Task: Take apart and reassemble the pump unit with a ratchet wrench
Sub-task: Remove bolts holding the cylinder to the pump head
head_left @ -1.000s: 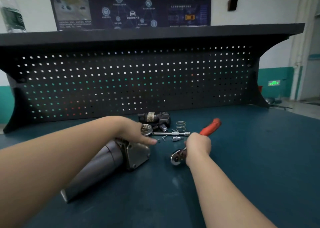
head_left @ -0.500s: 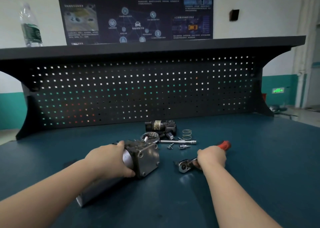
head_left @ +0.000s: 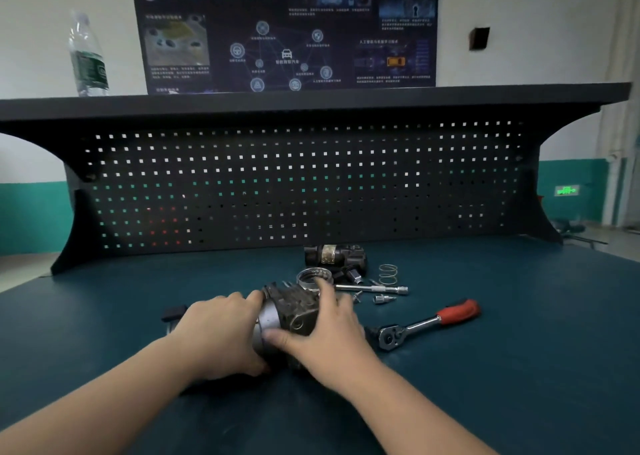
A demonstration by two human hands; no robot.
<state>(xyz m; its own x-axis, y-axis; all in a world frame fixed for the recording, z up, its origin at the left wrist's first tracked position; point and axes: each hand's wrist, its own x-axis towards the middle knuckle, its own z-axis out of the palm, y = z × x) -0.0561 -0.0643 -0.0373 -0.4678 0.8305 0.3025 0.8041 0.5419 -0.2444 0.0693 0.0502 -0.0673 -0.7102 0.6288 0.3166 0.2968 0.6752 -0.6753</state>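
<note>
The pump unit [head_left: 289, 316] is lying on its side on the table [head_left: 519, 368], near the middle, with its square cast head pointing away from you and its smooth cylindrical body pointing back toward you. You are gripping it with both hands. Your left hand [head_left: 216, 333] is wrapping the cylinder, fingers curled over the top and thumb reaching toward the head. Your right hand [head_left: 327, 337] is cupping the cast head from the right, fingers curled across its far edge and thumb pressing the near face.

Judging by the all-metal build, the unit is likely heavy and rigid. The polished cylinder is probably slippery, so take hold at the ribbed, square-cornered head, where the edges are giving your fingers purchase, and use the other hand only to steady the body against rolling.

The ratchet wrench [head_left: 427, 325] is lying free just to the right of your right hand, red grip pointing away to the right and drive head nearest the pump. Beyond the unit, removed parts are lying together: a metal ring [head_left: 308, 276], an extension bar [head_left: 372, 288], a small socket [head_left: 382, 299], a coil spring [head_left: 388, 274] and a dark motor-like component [head_left: 334, 255]. Keep these small pieces well apart from the unit while you are turning it.
</note>
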